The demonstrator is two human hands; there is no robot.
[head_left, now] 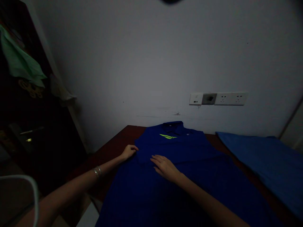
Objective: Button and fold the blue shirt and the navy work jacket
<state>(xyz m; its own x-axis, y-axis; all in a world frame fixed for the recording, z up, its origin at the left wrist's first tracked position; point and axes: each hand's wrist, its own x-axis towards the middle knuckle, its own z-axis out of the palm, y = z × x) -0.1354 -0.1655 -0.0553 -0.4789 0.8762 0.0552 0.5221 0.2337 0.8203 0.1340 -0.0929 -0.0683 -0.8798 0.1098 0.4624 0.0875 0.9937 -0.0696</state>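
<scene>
A dark blue polo shirt (175, 149) lies spread on the dark red-brown table, its collar toward the wall. There is a yellow-green mark across its chest. At the shirt's left edge, by the sleeve, my left hand (129, 152) has its fingers closed on the fabric; a bracelet circles that wrist. My right hand (165, 167) rests on the shirt's middle, palm down, with fingers stretched out and nothing held. Much of the shirt's lower part is in deep shadow.
To the right lies a lighter blue cloth (262, 160) on the table (113, 142). Wall sockets (230, 99) sit above the table's back edge. A dark door (47, 135) with a handle and a hanging green cloth (22, 60) stands left. A white curved bar (34, 189) shows lower left.
</scene>
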